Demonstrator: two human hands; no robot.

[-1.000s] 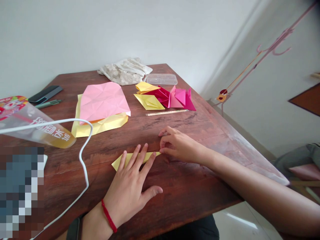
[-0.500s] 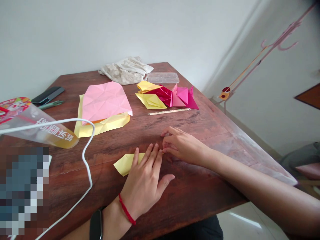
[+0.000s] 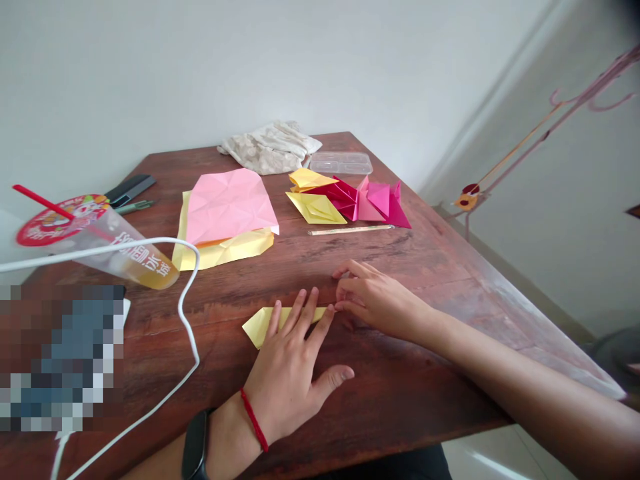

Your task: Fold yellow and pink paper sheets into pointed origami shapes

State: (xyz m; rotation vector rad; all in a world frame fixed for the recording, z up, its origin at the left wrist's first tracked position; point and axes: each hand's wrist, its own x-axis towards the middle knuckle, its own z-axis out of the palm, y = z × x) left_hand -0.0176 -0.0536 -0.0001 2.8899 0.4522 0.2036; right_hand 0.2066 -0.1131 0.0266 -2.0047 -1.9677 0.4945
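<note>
A folded yellow paper [image 3: 260,323] lies flat on the brown wooden table [image 3: 400,373], near the front edge. My left hand [image 3: 293,363] rests on it with fingers stretched out flat, pressing it down. A red string and a black band sit on that wrist. My right hand [image 3: 373,297] is at the paper's right tip, fingers curled and pinching that tip against the table.
Further back lie a pink sheet [image 3: 227,203] on yellow sheets, folded yellow and magenta paper shapes [image 3: 350,197], a clear ruler [image 3: 350,230], a clear plastic box [image 3: 341,162] and a cloth [image 3: 273,147]. At left a drink cup [image 3: 105,250], white cable [image 3: 187,320], phone and pen.
My left hand slid right along the yellow paper, toward my right hand, and covers more of it. The view shifted, showing more of the cup at left.
</note>
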